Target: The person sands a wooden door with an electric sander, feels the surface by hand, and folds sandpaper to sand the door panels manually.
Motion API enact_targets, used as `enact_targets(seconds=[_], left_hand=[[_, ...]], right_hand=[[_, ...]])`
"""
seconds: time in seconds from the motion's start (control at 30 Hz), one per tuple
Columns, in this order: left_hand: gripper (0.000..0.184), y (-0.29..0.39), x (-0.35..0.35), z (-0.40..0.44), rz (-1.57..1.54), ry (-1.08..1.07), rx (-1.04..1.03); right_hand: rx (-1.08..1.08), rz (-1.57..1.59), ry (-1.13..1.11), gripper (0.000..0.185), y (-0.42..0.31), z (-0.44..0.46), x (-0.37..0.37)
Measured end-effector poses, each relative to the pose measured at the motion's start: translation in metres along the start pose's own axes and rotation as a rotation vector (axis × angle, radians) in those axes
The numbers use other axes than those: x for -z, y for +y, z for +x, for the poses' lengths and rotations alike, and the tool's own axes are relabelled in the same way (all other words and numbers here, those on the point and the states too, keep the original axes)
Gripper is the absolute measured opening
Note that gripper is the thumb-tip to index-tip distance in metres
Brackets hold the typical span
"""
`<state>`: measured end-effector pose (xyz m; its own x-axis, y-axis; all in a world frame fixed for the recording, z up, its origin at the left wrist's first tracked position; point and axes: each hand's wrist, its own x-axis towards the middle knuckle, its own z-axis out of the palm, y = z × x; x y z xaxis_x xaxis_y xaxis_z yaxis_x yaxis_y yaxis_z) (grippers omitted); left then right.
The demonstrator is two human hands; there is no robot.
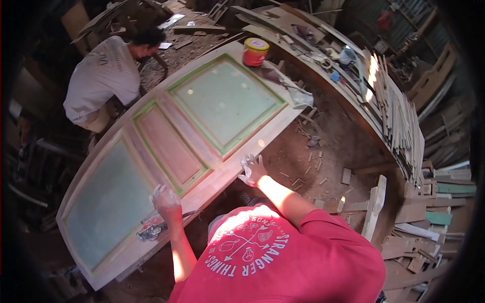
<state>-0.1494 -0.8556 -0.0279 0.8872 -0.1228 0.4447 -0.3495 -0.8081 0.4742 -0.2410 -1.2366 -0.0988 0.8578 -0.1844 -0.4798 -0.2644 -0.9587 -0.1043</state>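
Though I can't tell if the left fingers point(161, 192), half-curled atop the flat-lying door point(217, 106), hold anything, the right fingers point(250, 163) spread empty at its near edge; it looks heavy and stiff, best gripped by opposite edges.

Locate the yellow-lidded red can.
Head view, top centre: the red can stands upright on the far end of the panelled board, just beyond the large pale-green panel.
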Motion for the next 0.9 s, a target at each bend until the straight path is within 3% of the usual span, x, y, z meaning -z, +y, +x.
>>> enact_targets(seconds=[0.17,0.23,0.33,0.43,0.53,0.7,0.83,0.9], left_hand=[[0.04,0.055,-0.087,0.013,-0.301,-0.411,-0.084],[0.054,0.079,-0.133,0.012,-0.283,-0.599,-0.094],[0.068,0.097,-0.222,0.005,-0.021,-0.544,-0.511],[0.078,0.154,-0.249,0.01,0.021,-0.605,-0.502],[0.076,0.2,-0.287,0.014,-0.049,-0.699,-0.324],[0.063,0.268,-0.335,0.02,0.06,-0.562,-0.145],[0.052,0.332,-0.354,0.035,0.083,-0.524,-0.141],[0.047,0.363,-0.357,0.046,0.061,-0.572,-0.082]], right_hand=[[-0.134,0.067,-0.051,0.084,0.034,-0.03,0.009],[-0.158,0.113,-0.076,0.083,0.054,-0.034,0.0],[-0.142,0.203,-0.068,0.083,0.097,-0.037,-0.018],[-0.143,0.291,-0.083,0.081,0.152,-0.044,-0.011],[-0.102,0.452,0.037,0.075,0.229,-0.049,-0.006],[-0.095,0.713,0.219,0.07,0.367,-0.066,0.004],[-0.258,0.793,0.477,0.05,0.448,-0.065,0.023],[-0.233,0.852,0.592,0.043,0.481,-0.045,0.03]])
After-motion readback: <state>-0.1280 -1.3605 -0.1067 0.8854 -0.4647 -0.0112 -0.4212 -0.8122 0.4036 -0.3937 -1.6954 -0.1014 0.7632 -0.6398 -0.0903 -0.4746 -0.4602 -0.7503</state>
